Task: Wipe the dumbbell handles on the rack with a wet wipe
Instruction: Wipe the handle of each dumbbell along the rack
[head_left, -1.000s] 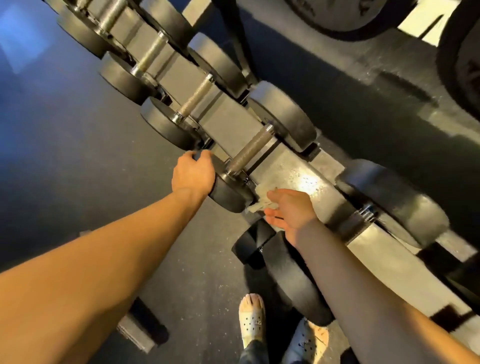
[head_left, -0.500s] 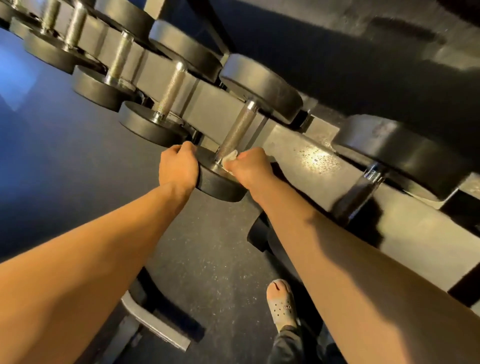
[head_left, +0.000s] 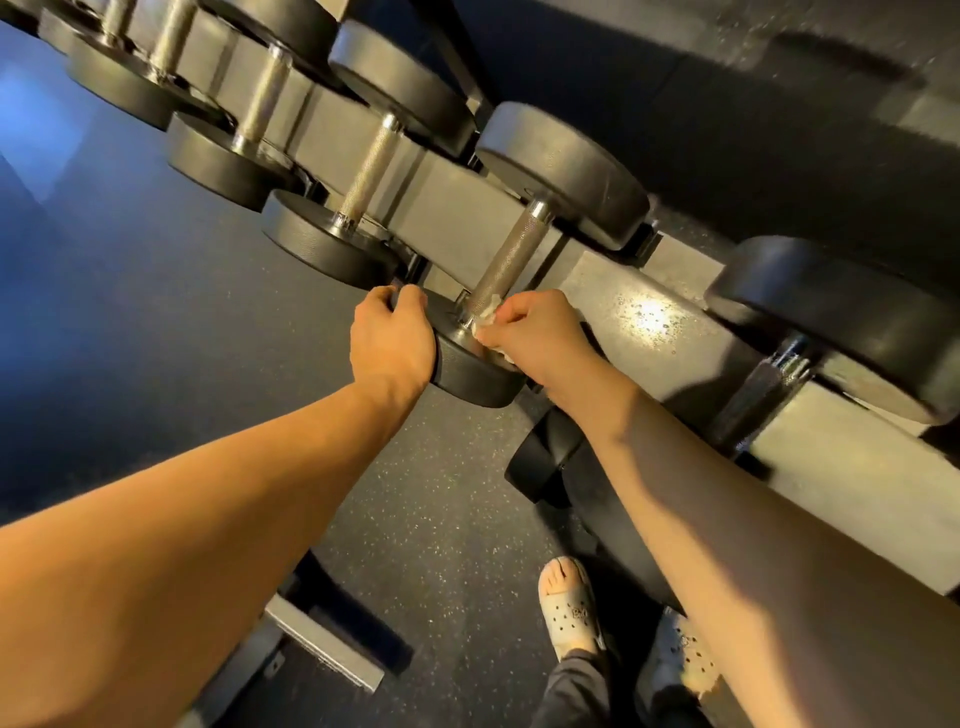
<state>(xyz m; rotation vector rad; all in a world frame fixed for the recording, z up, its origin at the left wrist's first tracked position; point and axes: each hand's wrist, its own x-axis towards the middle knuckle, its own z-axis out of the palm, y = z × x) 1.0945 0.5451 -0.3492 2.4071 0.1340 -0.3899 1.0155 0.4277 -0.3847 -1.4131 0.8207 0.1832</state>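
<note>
Our left hand (head_left: 392, 340) grips the dumbbell head (head_left: 470, 366); our right hand (head_left: 537, 335) pinches the wet wipe (head_left: 488, 312) against the handle (head_left: 506, 262) base, both arms extended.

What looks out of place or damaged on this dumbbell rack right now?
Nothing stands out. The dumbbells sit in a row across the rack. The left hand grips the near head of one while the right hand pinches the wet wipe against its handle.

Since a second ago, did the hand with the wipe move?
Yes. The right hand went from beside the dumbbell's near weight head up to the handle, and now presses the wet wipe against its near end.
</note>
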